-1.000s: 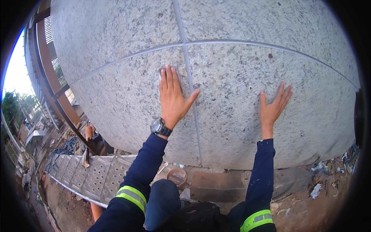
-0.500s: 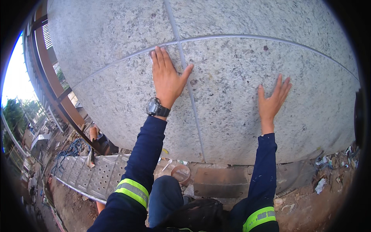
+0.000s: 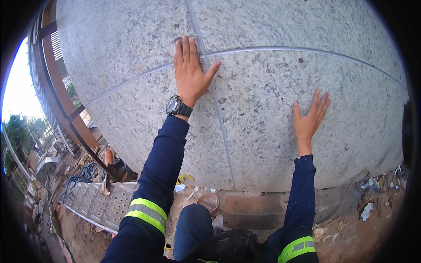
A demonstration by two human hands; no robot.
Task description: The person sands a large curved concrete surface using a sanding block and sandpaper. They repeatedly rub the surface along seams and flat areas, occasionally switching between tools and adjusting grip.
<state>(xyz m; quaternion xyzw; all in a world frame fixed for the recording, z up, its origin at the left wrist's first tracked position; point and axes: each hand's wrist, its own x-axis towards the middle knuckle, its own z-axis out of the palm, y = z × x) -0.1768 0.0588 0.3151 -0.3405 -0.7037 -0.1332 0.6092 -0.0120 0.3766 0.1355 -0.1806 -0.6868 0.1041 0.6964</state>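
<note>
My left hand (image 3: 190,76), a black watch (image 3: 175,105) on its wrist, lies open with fingers stretched flat over a small dark flat piece (image 3: 179,38) against a speckled pale stone-like wall (image 3: 263,114). Most of that piece is hidden under the fingers, beside the crossing of two grey joint lines (image 3: 223,131). My right hand (image 3: 309,122) is open, fingers spread on the lower right section of the wall, holding nothing.
A rusty steel frame (image 3: 66,92) rises at the left. Below it lie a tangled blue rope (image 3: 81,175) and a perforated metal plank (image 3: 98,204). A round tub (image 3: 208,201), brown boards (image 3: 252,210) and rubble (image 3: 368,210) line the wall's foot.
My left hand has slid upward along the wall, with the small dark piece moving under its fingers. My right hand stays at about the same spot.
</note>
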